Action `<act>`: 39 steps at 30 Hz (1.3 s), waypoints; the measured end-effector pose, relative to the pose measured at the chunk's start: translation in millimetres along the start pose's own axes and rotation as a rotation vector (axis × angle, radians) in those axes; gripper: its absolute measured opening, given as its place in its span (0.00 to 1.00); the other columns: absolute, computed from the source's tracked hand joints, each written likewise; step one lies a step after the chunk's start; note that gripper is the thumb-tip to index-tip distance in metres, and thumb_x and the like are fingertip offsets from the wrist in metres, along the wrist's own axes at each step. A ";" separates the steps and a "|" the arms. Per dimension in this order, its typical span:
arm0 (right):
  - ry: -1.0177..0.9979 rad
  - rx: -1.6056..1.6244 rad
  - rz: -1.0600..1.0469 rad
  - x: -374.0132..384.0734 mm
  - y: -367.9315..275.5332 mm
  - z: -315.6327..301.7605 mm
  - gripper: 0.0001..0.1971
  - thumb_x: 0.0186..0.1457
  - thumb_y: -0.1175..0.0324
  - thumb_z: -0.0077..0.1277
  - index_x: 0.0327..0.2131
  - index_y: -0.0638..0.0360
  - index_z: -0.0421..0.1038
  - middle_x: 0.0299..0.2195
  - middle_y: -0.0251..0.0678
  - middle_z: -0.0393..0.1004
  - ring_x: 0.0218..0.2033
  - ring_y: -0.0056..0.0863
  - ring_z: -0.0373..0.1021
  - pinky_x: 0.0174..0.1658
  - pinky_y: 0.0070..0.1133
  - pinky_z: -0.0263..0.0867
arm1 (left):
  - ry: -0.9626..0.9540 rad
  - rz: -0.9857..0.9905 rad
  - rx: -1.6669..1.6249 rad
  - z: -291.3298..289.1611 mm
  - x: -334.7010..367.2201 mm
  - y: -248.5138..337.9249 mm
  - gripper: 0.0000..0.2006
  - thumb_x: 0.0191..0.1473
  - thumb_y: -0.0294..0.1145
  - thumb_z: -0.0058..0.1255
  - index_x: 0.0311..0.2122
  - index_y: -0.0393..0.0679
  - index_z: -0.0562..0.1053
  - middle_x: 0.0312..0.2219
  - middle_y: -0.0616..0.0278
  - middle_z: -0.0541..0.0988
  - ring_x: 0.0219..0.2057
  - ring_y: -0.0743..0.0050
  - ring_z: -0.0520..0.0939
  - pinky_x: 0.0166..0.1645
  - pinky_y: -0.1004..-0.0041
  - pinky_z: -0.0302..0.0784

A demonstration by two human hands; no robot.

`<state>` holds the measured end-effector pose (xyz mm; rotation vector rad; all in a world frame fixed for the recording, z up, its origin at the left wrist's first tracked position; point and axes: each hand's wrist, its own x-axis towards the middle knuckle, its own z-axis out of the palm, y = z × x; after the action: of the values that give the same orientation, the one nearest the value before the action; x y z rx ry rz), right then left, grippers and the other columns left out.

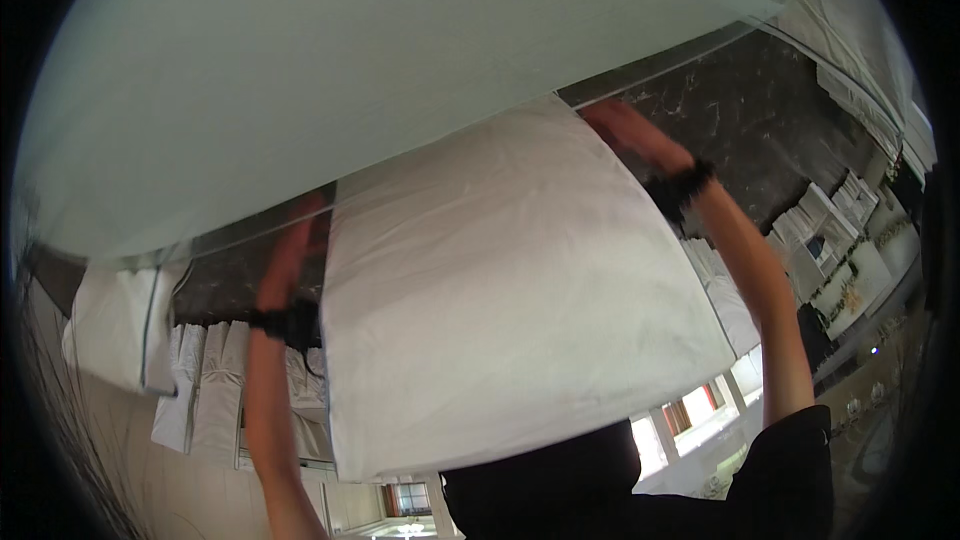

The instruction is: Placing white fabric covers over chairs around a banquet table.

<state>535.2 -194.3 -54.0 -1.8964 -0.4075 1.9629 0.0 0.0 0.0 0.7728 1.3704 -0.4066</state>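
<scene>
A wide white cloth [500, 310] spreads between my two arms, its narrower end meeting a dark, veined stone-like surface. My left hand [298, 235] is beside the cloth's left edge, smeared by motion. Beyond the cloth's right edge, my right hand [630, 130] reaches over the dark surface, also blurred. Neither hand's fingers show clearly enough to tell whether they grip the cloth. A black band [290, 323] circles my left wrist, and a second black band [682, 185] is on the right one.
A large pale greenish-white sheet-like surface [380, 50] fills the upper view and hides what lies behind it. The dark veined surface [740, 100] shows at right. White fabric with a dark edge line [120, 325] hangs at left, near several pleated white cloths [205, 390]. More white stacks [815, 230] stand right.
</scene>
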 end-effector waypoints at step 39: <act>1.028 -0.358 -0.839 -234.8 -121.6 56.5 0.11 0.52 0.67 0.51 0.21 0.65 0.69 0.23 0.46 0.71 0.28 0.46 0.70 0.32 0.36 0.64 | 1.258 1.397 0.689 140.7 -197.5 144.7 0.08 0.50 0.30 0.48 0.20 0.43 0.71 0.21 0.59 0.75 0.27 0.57 0.77 0.32 0.63 0.73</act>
<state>491.4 -191.7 212.8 -2.1205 -1.0204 0.3129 161.7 -31.6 229.3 2.5561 1.3328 0.9463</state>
